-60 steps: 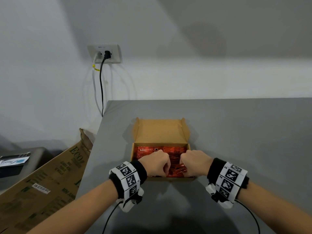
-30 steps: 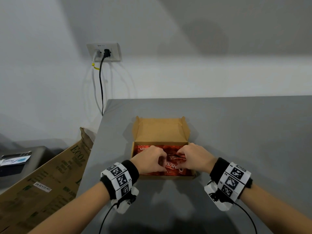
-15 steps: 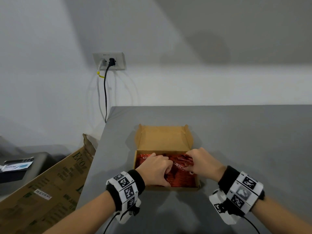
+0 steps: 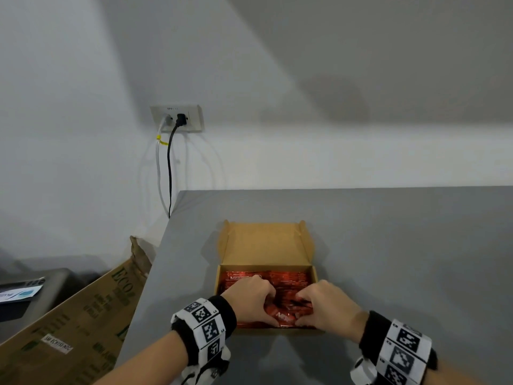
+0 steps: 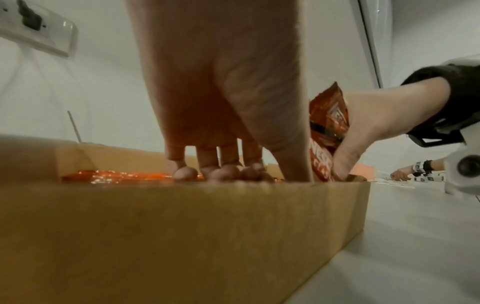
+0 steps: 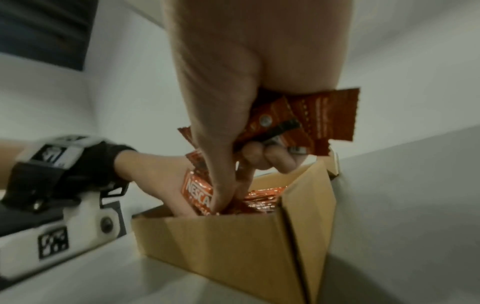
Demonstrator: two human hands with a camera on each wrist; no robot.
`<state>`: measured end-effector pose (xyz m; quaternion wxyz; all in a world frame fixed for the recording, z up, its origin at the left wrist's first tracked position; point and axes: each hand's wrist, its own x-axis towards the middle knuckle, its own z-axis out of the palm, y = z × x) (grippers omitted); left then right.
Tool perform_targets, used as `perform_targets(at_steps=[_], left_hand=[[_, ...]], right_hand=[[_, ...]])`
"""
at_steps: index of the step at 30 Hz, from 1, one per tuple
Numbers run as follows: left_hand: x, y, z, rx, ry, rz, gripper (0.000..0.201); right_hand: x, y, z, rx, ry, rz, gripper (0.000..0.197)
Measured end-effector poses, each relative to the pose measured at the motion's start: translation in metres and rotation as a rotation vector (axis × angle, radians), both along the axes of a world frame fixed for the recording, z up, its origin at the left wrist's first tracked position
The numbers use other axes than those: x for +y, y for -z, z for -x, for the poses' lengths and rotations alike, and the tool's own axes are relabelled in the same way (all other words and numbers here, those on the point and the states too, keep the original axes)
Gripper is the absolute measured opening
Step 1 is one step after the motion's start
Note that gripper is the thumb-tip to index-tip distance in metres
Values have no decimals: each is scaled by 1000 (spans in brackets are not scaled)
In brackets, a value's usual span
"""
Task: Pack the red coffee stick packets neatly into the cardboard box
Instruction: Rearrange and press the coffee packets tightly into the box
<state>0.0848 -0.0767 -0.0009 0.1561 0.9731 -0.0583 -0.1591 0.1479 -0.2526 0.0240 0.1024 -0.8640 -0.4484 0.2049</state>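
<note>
An open cardboard box point(image 4: 266, 265) sits on the grey table point(image 4: 402, 259) with its lid folded back. Several red coffee stick packets point(image 4: 288, 279) lie inside it. Both hands are in the front half of the box. My left hand point(image 4: 261, 301) curls its fingertips point(image 5: 221, 171) down onto the packets, its thumb against an upright packet point(image 5: 327, 131). My right hand point(image 4: 313, 301) grips a bunch of packets point(image 6: 311, 119) above the box's right end point(image 6: 306, 205), thumb pointing down among the packets. The packets under the hands are hidden.
The table's left edge runs close to the box. Below it leans a large printed carton point(image 4: 69, 329). A wall socket point(image 4: 177, 119) with two cables sits behind. Another person's hand point(image 5: 405, 172) shows far off to the right.
Both hands have drawn back from the middle of the box toward its front wall and come closer together. The right hand has lifted a bunch of packets. The head view has shifted slightly.
</note>
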Motion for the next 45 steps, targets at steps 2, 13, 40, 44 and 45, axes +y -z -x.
perform_targets(at_steps=[2, 13, 40, 44, 45], left_hand=[[0, -1, 1, 19, -10, 32, 25], [-2, -8, -4, 100, -72, 69, 20], [-6, -4, 2, 80, 27, 264, 11], [3, -7, 1, 4, -75, 362, 13], [6, -9, 2, -70, -136, 384, 13]], right_hand=[[2, -4, -1, -9, -57, 75, 16], [20, -4, 1, -125, -230, 266, 19], [9, -4, -7, -47, -135, 251, 22], [6, -5, -20, 100, 4, 38, 20], [6, -7, -22, 111, 42, -21, 22]])
